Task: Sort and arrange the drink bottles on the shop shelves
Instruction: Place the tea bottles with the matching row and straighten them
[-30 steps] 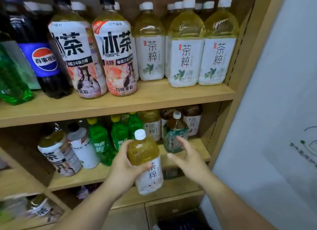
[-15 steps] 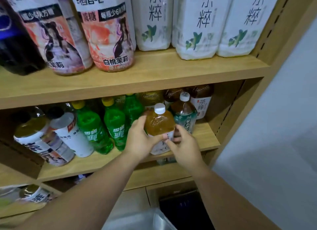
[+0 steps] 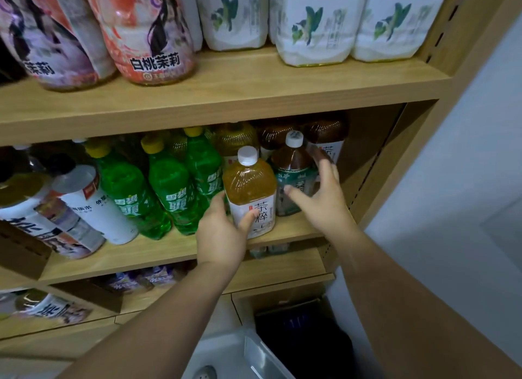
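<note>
The left hand point(image 3: 223, 243) grips the amber tea bottle point(image 3: 250, 186) with the white label and white cap, thumb across the label and fingers point(image 3: 217, 202) curled round its left side, and the bottle stands upright at the front edge of the middle shelf point(image 3: 158, 254), just right of the green soda bottles point(image 3: 169, 186). The right hand point(image 3: 322, 200) is spread apart around the neighbouring dark tea bottle point(image 3: 293, 167) with the green label, thumb in front and fingers past its right shoulder. Motion blur there makes it unclear whether they actually touch it.
</note>
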A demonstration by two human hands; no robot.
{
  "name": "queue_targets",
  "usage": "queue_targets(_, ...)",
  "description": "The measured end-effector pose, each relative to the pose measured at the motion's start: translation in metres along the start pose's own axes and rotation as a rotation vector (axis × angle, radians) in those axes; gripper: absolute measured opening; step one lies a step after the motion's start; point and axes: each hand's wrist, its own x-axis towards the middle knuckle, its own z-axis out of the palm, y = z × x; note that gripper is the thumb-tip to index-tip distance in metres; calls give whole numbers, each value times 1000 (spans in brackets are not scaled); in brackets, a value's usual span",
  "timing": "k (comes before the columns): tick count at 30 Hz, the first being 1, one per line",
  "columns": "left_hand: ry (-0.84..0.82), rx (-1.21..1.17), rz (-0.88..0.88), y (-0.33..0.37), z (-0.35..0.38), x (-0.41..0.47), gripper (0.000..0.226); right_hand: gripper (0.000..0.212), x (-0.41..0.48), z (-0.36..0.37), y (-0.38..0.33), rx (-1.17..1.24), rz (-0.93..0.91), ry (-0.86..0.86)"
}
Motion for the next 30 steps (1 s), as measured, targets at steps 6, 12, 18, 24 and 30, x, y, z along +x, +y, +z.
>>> queue_targets(6, 57, 8, -52, 3, 9, 7, 37, 86, 26, 0, -13, -89, -3, -23)
queue_targets(12, 68, 8, -88, 2, 18, 17, 37, 70, 8, 1, -13, -188, -33, 57)
queue_targets(18, 53, 30, -150, 5, 20, 30, 37, 70, -15, -8, -9, -108, -120, 90)
queue_targets(24, 175, -66, -166, 2, 14, 1, 47, 72, -33, -22, -12, -114, -125, 38)
queue_targets(30, -300, -130, 179, 12, 30, -35, 85, 81, -36, -39, -17, -136, -123, -122)
